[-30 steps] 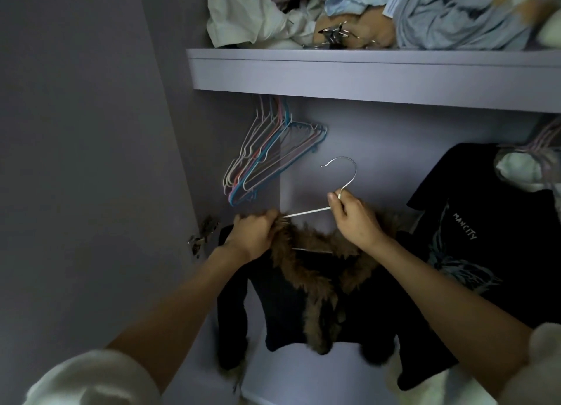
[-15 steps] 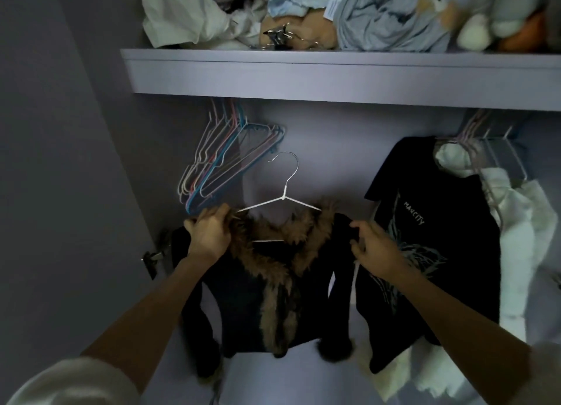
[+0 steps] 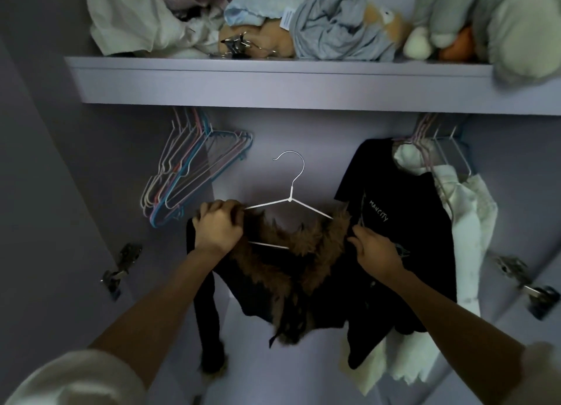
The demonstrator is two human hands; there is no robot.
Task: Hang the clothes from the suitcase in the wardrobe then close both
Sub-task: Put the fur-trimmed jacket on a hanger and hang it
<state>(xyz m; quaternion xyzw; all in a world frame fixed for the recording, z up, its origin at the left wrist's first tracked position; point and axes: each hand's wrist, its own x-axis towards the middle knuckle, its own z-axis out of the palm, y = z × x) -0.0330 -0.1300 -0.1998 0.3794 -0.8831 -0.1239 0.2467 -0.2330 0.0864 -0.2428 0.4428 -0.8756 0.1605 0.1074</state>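
A black jacket [image 3: 331, 295] with a brown fur collar [image 3: 306, 246] is draped on a white wire hanger [image 3: 290, 198] inside the wardrobe, below the shelf. The hanger's hook points up and is not on the rail. My left hand [image 3: 218, 227] grips the jacket's left shoulder together with the hanger's left end. My right hand [image 3: 375, 249] pinches the jacket's right shoulder at the fur edge. The suitcase is out of view.
Several empty coloured hangers [image 3: 188, 174] hang at the left. A black printed T-shirt [image 3: 391, 222] and a white garment [image 3: 464, 222] hang at the right. The shelf [image 3: 273, 82] above holds piled clothes and soft toys. Door hinges [image 3: 121, 265] flank both sides.
My right hand left the hanger's neck and went down to the jacket's right shoulder. The hanger now sits level in the jacket, and my view swung rightward across the wardrobe.
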